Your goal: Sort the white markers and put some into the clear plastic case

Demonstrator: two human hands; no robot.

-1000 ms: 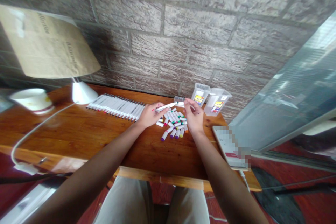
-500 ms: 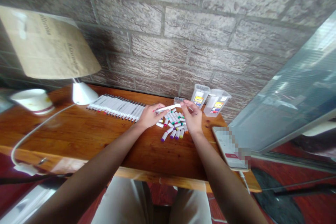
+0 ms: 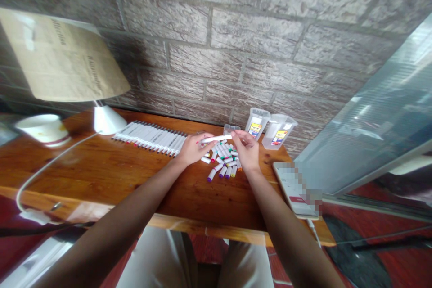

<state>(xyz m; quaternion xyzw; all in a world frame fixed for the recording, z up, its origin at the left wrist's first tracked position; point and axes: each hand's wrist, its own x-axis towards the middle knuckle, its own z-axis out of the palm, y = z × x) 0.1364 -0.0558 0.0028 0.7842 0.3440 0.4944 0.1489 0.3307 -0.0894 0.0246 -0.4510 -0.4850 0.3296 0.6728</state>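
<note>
A white marker [image 3: 219, 138] spans the gap between my two hands, lying nearly level above the tabletop. My left hand [image 3: 195, 149] is closed around its left part. At the other end, the fingertips of my right hand [image 3: 248, 149] pinch the marker's tip, where a cap would sit. Under and between the hands lies a loose pile of white marker caps [image 3: 233, 171] with coloured ends in purple, yellow, green, red and orange. To the left, a row of white markers [image 3: 151, 137] with dark ends lies side by side.
Two clear plastic cases [image 3: 275, 137] with labels stand at the back right, beside a small clear holder [image 3: 231, 130]. A tablet-like device [image 3: 293, 189] lies at the right edge, cable attached. A lamp [image 3: 108, 119] and a paper cup [image 3: 43, 130] stand left. A stone wall [image 3: 216, 63] backs the table.
The right end piece in my right fingers, which looked slightly offset from the marker before, now lines up with it in one straight piece. Both hands have barely moved.
</note>
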